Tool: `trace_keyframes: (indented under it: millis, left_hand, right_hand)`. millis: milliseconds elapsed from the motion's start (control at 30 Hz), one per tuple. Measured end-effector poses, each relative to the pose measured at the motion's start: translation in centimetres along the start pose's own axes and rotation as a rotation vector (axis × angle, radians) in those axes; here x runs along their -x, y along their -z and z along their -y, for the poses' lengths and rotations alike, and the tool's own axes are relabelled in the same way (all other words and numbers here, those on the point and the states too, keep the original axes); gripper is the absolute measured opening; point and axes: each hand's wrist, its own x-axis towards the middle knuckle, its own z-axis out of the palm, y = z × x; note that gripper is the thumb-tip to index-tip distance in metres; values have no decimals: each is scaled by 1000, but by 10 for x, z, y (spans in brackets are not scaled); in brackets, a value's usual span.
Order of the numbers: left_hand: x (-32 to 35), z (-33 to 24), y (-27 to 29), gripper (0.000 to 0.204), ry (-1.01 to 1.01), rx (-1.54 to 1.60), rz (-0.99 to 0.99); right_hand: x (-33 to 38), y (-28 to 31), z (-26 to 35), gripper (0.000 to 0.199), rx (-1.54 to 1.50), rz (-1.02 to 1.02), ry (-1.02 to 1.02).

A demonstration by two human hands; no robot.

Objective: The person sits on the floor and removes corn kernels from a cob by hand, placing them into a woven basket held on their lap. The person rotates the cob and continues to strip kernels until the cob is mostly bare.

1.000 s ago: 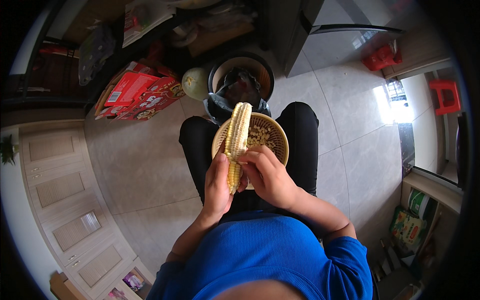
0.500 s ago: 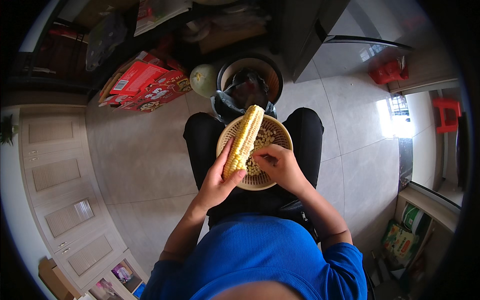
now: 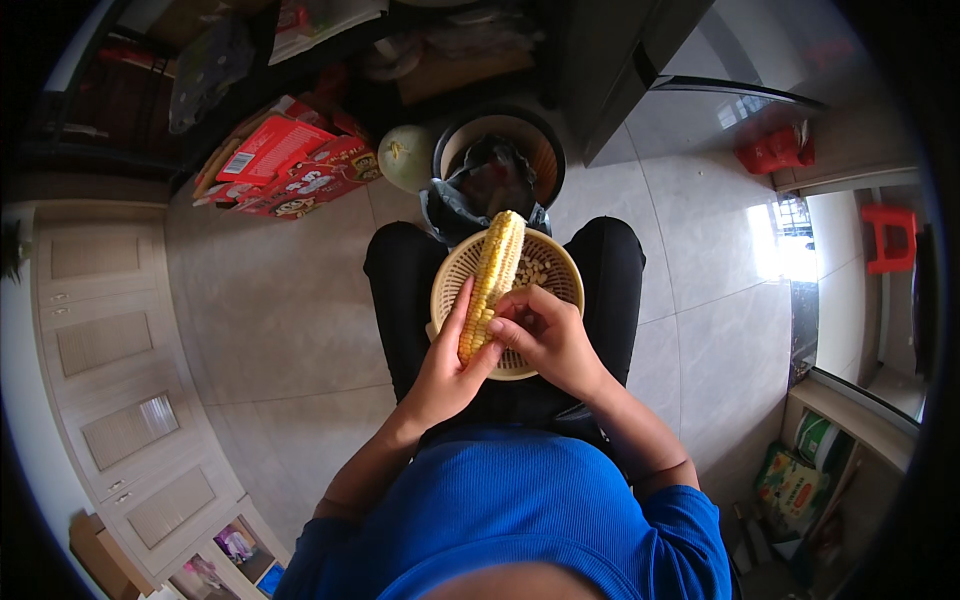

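A yellow ear of corn [image 3: 499, 254] is tilted above a beige slotted plastic basket [image 3: 572, 277], its tip pointing away from me. Part of the ear is stripped of kernels. My left hand [image 3: 445, 368] is closed around its near end, with fingers along the left side and thumb across the bottom. My right hand [image 3: 552, 345] has curled fingers, and its thumb presses on the kernels at the ear's right side. Loose kernels [image 3: 536, 269] lie inside the basket, partly hidden by the ear and my right hand. The basket rests between my thighs.
Beyond the basket stands a round bin [image 3: 548, 150] with a dark bag [image 3: 490, 185] hanging over its edge. A pale green melon [image 3: 405, 158] and red cartons [image 3: 290, 160] sit left of it. Cabinets [image 3: 110, 345] line the left; a red stool [image 3: 888, 240] is far right.
My right hand has moved left and up against the ear, its thumb now on the kernels. The ear has turned slightly more upright in my left hand.
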Motion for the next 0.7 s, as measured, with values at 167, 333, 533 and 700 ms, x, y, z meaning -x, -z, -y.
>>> trace_keyframes:
  millis: [167,333,533,700]
  left_hand:
    - [0,4,-2,65,-15,-97,-19]
    - [-1,5,-8,64,-21,-93,-74]
    - [0,0,-8,63,42,16,-35]
    - [-2,-5,-10,63,-22,30,-38]
  right_hand:
    - [-2,4,3,16,22,13,-90]
    - [-1,-1,-3,16,44,-48,-41]
    - [-2,7,-11,14,-97,23,-114]
    - [2,7,-7,14,-184,3,-136]
